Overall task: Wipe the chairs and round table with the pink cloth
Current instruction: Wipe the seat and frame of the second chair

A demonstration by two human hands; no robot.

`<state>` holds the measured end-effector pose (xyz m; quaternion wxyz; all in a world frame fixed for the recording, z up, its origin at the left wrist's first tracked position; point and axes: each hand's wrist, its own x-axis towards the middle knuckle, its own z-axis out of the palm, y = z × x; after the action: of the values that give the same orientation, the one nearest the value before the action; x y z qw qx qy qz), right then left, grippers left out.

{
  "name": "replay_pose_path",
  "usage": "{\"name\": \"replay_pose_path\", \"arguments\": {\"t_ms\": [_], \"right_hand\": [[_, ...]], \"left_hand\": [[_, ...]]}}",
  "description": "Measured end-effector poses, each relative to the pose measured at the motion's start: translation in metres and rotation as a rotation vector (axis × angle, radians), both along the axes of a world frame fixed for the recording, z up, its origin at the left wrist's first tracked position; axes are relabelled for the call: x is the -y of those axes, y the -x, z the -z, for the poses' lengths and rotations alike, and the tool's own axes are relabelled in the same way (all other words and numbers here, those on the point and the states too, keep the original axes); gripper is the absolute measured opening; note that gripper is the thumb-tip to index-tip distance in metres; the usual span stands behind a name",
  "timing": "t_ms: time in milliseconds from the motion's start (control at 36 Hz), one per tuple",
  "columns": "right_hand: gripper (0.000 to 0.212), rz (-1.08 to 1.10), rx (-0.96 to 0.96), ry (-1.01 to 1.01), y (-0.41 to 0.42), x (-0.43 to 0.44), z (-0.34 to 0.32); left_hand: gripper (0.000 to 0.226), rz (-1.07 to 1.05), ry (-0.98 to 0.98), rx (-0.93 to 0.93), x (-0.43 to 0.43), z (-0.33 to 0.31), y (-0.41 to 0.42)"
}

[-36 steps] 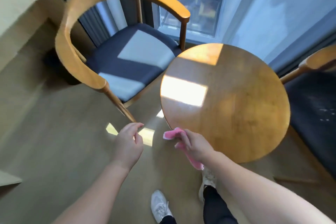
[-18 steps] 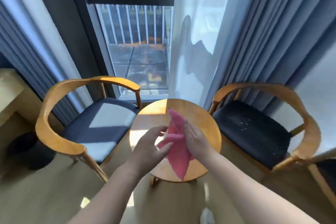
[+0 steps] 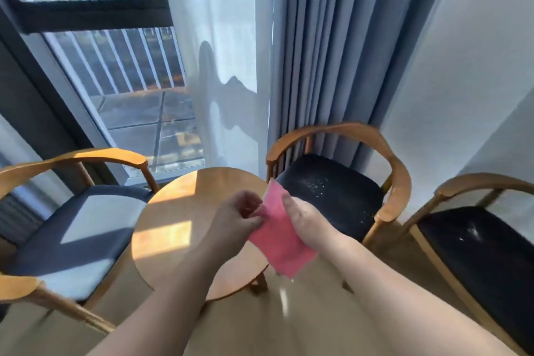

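My left hand (image 3: 239, 215) pinched one edge of the pink cloth (image 3: 278, 235) with its fingers shut tight on it. My right hand (image 3: 303, 218) gripped the other edge, thumb on top. The cloth hung between them in the middle of the frame, held up above the near side of the round table (image 3: 185, 208) and not touching it.

I think I was getting the cloth flat and ready. To do it well, I should keep both edges tight, fold it into a neat pad, then press it down flat to wipe.

The table top was bare, shiny wood with bright sun patches. A chair with a dark seat (image 3: 332, 193) stood at the right, with small white specks on it. Another chair (image 3: 86, 225) sat at the left, and a third (image 3: 476, 243) at the far right. Blue curtains (image 3: 332, 52) hung behind, and a big window (image 3: 115, 66) filled the upper left.
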<state>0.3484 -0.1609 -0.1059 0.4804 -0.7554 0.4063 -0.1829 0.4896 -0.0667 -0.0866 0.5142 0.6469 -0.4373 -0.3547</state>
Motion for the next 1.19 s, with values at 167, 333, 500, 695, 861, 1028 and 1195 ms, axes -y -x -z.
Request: {"name": "replay_pose_path", "arguments": {"t_ms": [167,333,500,695,861,1028,1195], "right_hand": [[0.050,-0.208,-0.155,-0.050,0.090,0.051,-0.007],[0.056,-0.240,-0.428,0.170,0.138,0.094,0.002],[0.009,-0.203,-0.344,0.116,0.165,0.126,0.006],[0.020,-0.086,-0.320,-0.001,0.161,0.167,-0.007],[0.019,-0.009,-0.363,-0.179,0.134,0.203,-0.006],[0.022,0.202,-0.173,-0.388,0.082,0.242,-0.004],[0.033,0.297,0.121,-0.582,0.023,0.277,-0.002]], "left_hand": [[0.026,-0.001,0.024,0.041,0.046,-0.002,0.068],[0.018,-0.052,0.092,0.136,0.085,-0.008,0.112],[0.029,-0.075,0.100,0.275,0.110,-0.015,0.122],[0.014,0.040,-0.091,0.564,0.143,-0.006,0.105],[0.006,0.104,-0.160,0.521,0.182,0.006,0.083],[0.004,0.319,-0.192,0.396,0.234,0.023,0.055],[0.019,0.396,-0.120,0.369,0.281,0.040,0.022]]}}
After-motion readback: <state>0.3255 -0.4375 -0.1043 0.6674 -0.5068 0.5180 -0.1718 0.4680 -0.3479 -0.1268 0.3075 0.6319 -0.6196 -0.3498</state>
